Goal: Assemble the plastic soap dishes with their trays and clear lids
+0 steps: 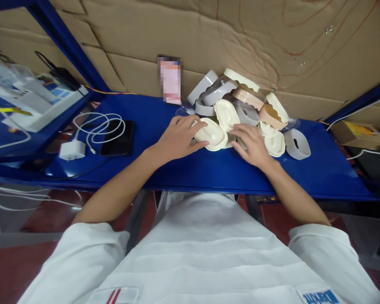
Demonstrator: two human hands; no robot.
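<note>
A heap of oval plastic shells (240,99) in cream, grey and peach lies on the blue table (183,169) against the cardboard wall. My left hand (179,136) rests on a cream shell (213,135) at the front of the heap, fingers curled over its edge. My right hand (252,144) lies beside it, fingers stretched flat over the shells at the heap's front. A cream shell (275,143) lies just right of that hand.
A grey ring-shaped shell (297,144) lies apart at the right. A black phone (118,137), a white charger (72,149) and its coiled cable (98,126) lie at the left. White devices (34,103) sit on the left shelf. A cardboard box (356,133) is far right.
</note>
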